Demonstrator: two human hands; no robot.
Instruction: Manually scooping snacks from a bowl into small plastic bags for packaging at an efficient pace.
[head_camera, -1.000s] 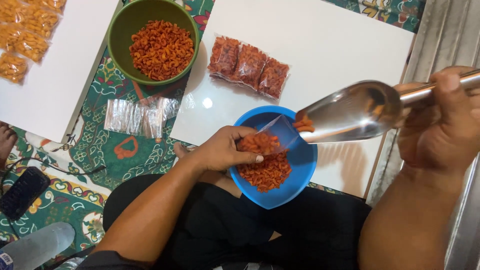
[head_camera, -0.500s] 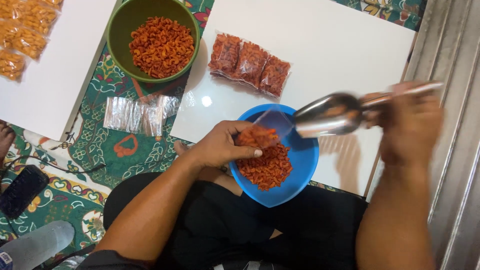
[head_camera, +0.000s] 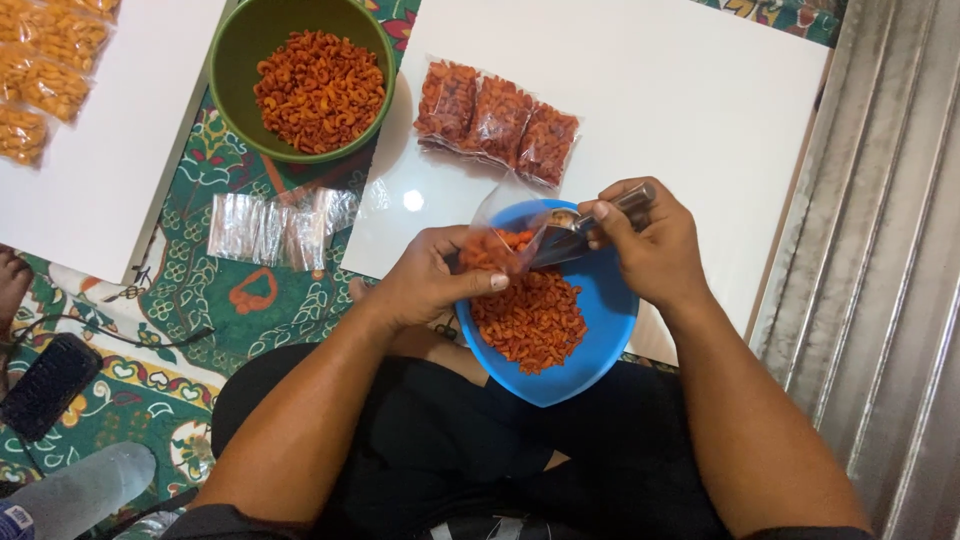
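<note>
Left hand (head_camera: 432, 280) grips bag (head_camera: 500, 240); right hand (head_camera: 650, 240) tips scoop (head_camera: 565, 232) in.

Floor covered by a green patterned mat (head_camera: 190, 290). Two white boards lie on the mat. Right white board (head_camera: 650, 90): carries a row of three filled clear packets of orange-red snack (head_camera: 497, 122); blue bowl (head_camera: 610, 330) overlaps its near edge. Left white board (head_camera: 110, 150): yellow-orange snack packets (head_camera: 45, 60) at its far corner. Between the boards, on the mat: green bowl (head_camera: 235, 70) of orange-red snack, a stack of empty clear bags (head_camera: 280, 228). Black phone (head_camera: 45, 385) at near left.
</note>
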